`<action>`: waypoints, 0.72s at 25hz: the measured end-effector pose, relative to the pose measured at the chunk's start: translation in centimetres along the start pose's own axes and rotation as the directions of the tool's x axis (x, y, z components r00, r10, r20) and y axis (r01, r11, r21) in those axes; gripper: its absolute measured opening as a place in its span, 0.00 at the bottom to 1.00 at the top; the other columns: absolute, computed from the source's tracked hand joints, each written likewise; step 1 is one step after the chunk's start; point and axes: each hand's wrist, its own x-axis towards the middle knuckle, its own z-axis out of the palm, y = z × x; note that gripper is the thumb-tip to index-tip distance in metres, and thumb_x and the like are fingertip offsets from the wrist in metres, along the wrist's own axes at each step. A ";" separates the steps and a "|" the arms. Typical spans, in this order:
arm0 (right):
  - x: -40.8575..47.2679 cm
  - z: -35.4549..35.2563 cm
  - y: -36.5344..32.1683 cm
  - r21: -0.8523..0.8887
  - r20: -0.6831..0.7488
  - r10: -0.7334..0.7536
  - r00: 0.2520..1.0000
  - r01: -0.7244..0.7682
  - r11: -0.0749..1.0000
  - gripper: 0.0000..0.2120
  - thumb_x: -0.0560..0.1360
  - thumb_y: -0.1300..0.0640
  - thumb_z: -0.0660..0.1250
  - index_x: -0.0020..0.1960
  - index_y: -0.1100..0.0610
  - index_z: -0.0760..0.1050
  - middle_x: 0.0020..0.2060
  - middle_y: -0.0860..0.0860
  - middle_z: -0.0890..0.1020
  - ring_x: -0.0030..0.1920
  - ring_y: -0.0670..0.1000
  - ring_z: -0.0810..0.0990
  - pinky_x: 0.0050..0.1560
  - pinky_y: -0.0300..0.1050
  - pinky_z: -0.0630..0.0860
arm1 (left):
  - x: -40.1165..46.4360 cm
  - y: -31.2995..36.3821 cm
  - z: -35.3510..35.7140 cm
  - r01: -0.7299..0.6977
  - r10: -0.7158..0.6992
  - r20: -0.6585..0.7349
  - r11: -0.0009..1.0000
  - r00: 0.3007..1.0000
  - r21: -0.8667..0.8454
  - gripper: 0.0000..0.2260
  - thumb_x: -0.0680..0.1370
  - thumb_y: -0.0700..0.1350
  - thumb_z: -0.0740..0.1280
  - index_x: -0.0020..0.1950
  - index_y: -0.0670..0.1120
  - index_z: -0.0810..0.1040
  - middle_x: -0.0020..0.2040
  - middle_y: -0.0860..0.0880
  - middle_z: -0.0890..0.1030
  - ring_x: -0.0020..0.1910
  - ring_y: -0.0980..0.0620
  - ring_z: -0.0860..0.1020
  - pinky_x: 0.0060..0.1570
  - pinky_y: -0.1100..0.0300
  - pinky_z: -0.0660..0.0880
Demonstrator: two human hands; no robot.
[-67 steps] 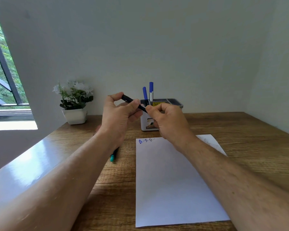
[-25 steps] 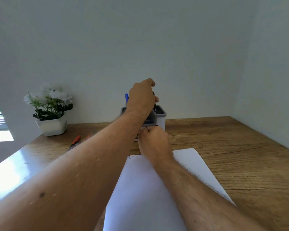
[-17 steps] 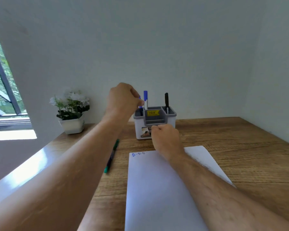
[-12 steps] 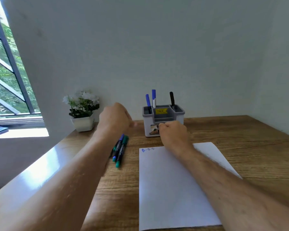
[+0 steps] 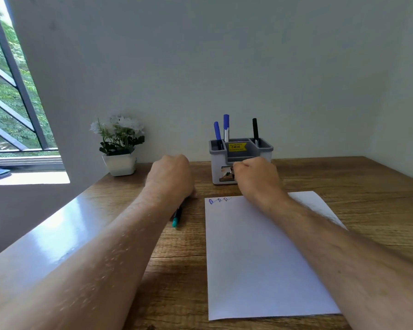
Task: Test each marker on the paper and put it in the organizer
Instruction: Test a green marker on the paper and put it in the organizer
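Note:
A grey and white organizer (image 5: 262, 148) with a yellow label stands at the back of the wooden table. Two blue markers (image 5: 226, 125) stick up from its left compartment and a black marker (image 5: 255, 131) from its right one. A white paper (image 5: 260, 258) lies in front of it, with small blue scribbles (image 5: 218, 200) at its top left corner. My left hand (image 5: 169, 177) is curled down on the table left of the paper, over a green-capped marker (image 5: 176, 219) whose end shows below my wrist; its fingers are hidden. My right hand (image 5: 258, 177) rests as a fist at the paper's top edge, touching the organizer's front.
A white pot of white flowers (image 5: 119, 148) stands at the back left against the wall. A window (image 5: 10, 103) and sill lie to the far left, beyond the table's glossy left edge (image 5: 57, 229). Bare wood lies right of the paper.
My left hand put the black marker into the organizer's right compartment, then came down left onto the markers lying on the table. My right hand stayed at the paper's top.

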 end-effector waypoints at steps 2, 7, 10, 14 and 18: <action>0.1 0.0 0.1 -0.007 0.006 0.003 1.000 -0.003 1.000 0.16 0.79 0.53 0.59 0.32 0.53 0.70 0.31 0.49 0.74 0.33 0.46 0.70 0.28 0.40 0.61 | 0.2 0.0 0.2 -0.002 0.003 0.013 0.999 1.000 -0.039 0.19 0.65 0.53 0.81 0.41 0.47 0.73 0.35 0.47 0.73 0.39 0.47 0.76 0.40 0.51 0.80; 0.0 -0.1 0.1 -0.004 0.000 -0.004 1.000 0.004 1.000 0.19 0.79 0.53 0.59 0.29 0.52 0.68 0.29 0.49 0.72 0.31 0.45 0.69 0.28 0.40 0.60 | 0.1 -0.2 0.5 -0.012 0.010 -0.015 0.988 1.000 -0.155 0.13 0.71 0.50 0.76 0.51 0.45 0.80 0.39 0.47 0.78 0.38 0.49 0.78 0.31 0.56 0.74; -0.1 -0.2 0.2 -0.011 0.000 -0.002 1.000 0.002 1.000 0.19 0.79 0.53 0.59 0.30 0.52 0.68 0.30 0.49 0.73 0.32 0.45 0.69 0.28 0.40 0.61 | 0.1 -0.3 0.0 -0.016 0.004 -0.043 0.960 0.999 -0.278 0.12 0.71 0.51 0.75 0.49 0.45 0.81 0.42 0.46 0.81 0.39 0.48 0.80 0.33 0.57 0.76; -0.1 -0.1 0.3 0.007 -0.003 -0.051 0.999 0.051 0.999 0.16 0.81 0.51 0.59 0.38 0.55 0.78 0.36 0.48 0.78 0.35 0.42 0.73 0.29 0.35 0.63 | -0.4 0.0 -1.2 -0.096 0.000 -0.173 0.832 0.985 -0.546 0.08 0.71 0.51 0.72 0.45 0.48 0.81 0.39 0.50 0.82 0.36 0.52 0.80 0.29 0.63 0.71; -0.4 -0.1 0.0 0.125 -0.078 -0.218 0.973 0.227 0.966 0.16 0.82 0.50 0.58 0.41 0.53 0.78 0.33 0.42 0.77 0.35 0.41 0.76 0.30 0.28 0.67 | -1.3 1.2 -1.7 -0.233 0.016 -0.273 0.568 0.962 -0.789 0.17 0.72 0.49 0.69 0.60 0.55 0.77 0.42 0.52 0.84 0.35 0.58 0.82 0.34 0.64 0.74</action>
